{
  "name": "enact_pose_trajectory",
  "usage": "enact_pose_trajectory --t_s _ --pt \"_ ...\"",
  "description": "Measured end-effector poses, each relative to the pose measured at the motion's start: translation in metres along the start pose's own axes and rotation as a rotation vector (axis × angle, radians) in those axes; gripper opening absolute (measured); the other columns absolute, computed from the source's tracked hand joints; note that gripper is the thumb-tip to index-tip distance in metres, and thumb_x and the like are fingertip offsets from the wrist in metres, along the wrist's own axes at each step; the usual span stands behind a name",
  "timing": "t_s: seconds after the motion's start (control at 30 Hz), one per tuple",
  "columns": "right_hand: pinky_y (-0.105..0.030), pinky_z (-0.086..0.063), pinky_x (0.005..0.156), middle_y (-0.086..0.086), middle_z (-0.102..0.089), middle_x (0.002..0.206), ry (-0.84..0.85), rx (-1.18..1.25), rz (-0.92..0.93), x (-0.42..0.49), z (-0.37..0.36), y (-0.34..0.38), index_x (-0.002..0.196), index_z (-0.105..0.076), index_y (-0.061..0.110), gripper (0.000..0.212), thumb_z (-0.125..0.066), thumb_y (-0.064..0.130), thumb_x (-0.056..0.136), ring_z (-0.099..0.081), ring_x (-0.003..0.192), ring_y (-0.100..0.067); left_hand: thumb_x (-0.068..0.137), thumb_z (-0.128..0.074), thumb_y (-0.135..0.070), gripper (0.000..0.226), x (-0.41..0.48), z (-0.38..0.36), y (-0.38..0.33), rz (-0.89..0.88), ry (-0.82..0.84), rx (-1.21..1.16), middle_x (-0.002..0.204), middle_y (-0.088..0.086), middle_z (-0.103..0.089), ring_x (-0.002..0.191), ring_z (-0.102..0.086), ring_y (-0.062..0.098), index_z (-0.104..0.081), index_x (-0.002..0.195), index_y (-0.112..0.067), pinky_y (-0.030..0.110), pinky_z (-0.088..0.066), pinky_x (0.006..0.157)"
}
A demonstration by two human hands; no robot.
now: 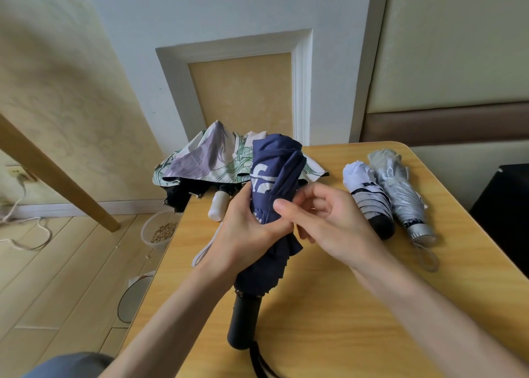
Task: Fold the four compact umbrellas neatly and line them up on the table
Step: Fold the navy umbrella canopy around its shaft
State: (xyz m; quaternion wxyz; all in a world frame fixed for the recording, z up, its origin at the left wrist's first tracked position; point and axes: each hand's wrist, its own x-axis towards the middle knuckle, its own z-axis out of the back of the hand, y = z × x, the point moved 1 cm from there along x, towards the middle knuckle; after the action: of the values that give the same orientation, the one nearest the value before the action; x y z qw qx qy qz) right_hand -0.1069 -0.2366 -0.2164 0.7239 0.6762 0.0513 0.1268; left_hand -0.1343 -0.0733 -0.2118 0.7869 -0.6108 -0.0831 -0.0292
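Observation:
A navy umbrella (272,174) with white lettering and a black handle is held above the wooden table (329,306), its cloth partly rolled. My left hand (243,231) grips its middle from the left. My right hand (323,220) pinches the navy cloth or strap at the same spot. Two folded umbrellas lie side by side at the right: a white and black striped one (367,194) and a silver one (400,191). A floral umbrella (211,160) with a white handle lies unfolded at the table's far left corner, hanging over the edge.
A clear bowl of grain (160,231) and a round object (134,297) sit on the floor left of the table. A slanted wooden leg (57,174) stands further left. A dark box (503,217) is beyond the right edge. A wall is behind.

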Motion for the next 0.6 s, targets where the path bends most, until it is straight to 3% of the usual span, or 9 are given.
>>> enact_pose_trajectory --t_s 0.07,0.2,0.3,0.4,0.53,0.6 --pt "-0.030 -0.048 0.064 0.002 -0.074 0.076 0.016 0.004 -0.030 0.0006 0.0025 0.0009 0.101 -0.070 0.014 0.036 -0.084 0.043 0.086 -0.065 0.062 -0.013 0.093 -0.075 -0.006 0.022 -0.0017 -0.0010 -0.0038 0.003 0.019 -0.049 0.079 0.016 -0.076 0.069 -0.076 0.034 -0.062 0.111 -0.010 0.043 -0.061 0.065" --pt "-0.030 -0.053 0.072 0.000 -0.079 0.097 0.068 0.028 -0.060 0.0000 0.0062 0.0023 0.114 -0.072 0.025 0.039 -0.082 0.048 0.084 -0.074 0.083 -0.015 0.094 -0.075 -0.005 0.020 -0.0022 -0.0006 -0.0074 0.017 0.058 -0.102 0.081 0.020 -0.075 0.068 -0.075 0.032 -0.062 0.110 -0.003 0.040 -0.060 0.065" --pt "-0.033 -0.057 0.080 0.001 -0.079 0.105 0.090 0.075 -0.072 -0.0003 0.0057 0.0012 0.118 -0.073 0.029 0.038 -0.076 0.053 0.089 -0.073 0.096 -0.020 0.090 -0.082 -0.019 0.027 -0.0025 0.0011 -0.0085 0.098 0.085 -0.204 0.088 0.014 -0.077 0.077 -0.074 0.026 -0.066 0.110 -0.007 0.035 -0.059 0.067" --pt "-0.035 -0.056 0.091 0.004 -0.079 0.110 0.111 0.125 -0.087 -0.0010 0.0047 0.0003 0.119 -0.074 0.028 0.034 -0.068 0.053 0.096 -0.073 0.102 -0.014 0.089 -0.079 -0.034 0.024 -0.0034 0.0008 -0.0074 0.228 0.038 -0.383 0.088 0.005 -0.078 0.083 -0.076 0.022 -0.071 0.100 -0.014 0.032 -0.061 0.072" --pt "-0.032 -0.057 0.097 0.006 -0.077 0.119 0.120 0.120 -0.077 -0.0016 0.0019 -0.0026 0.121 -0.073 0.029 0.028 -0.065 0.047 0.101 -0.073 0.110 -0.010 0.104 -0.060 -0.038 0.036 -0.0023 -0.0006 -0.0035 0.237 0.063 -0.407 0.106 0.013 -0.079 0.098 -0.077 0.029 -0.070 0.120 -0.007 0.036 -0.062 0.082" --pt "-0.034 -0.058 0.095 0.007 -0.076 0.119 0.109 0.105 -0.071 -0.0010 -0.0007 -0.0053 0.119 -0.073 0.031 0.024 -0.066 0.046 0.101 -0.073 0.109 -0.010 0.106 -0.057 -0.031 0.033 -0.0028 -0.0028 -0.0027 0.216 0.020 -0.410 0.103 0.014 -0.080 0.095 -0.078 0.029 -0.068 0.120 -0.004 0.035 -0.064 0.076"
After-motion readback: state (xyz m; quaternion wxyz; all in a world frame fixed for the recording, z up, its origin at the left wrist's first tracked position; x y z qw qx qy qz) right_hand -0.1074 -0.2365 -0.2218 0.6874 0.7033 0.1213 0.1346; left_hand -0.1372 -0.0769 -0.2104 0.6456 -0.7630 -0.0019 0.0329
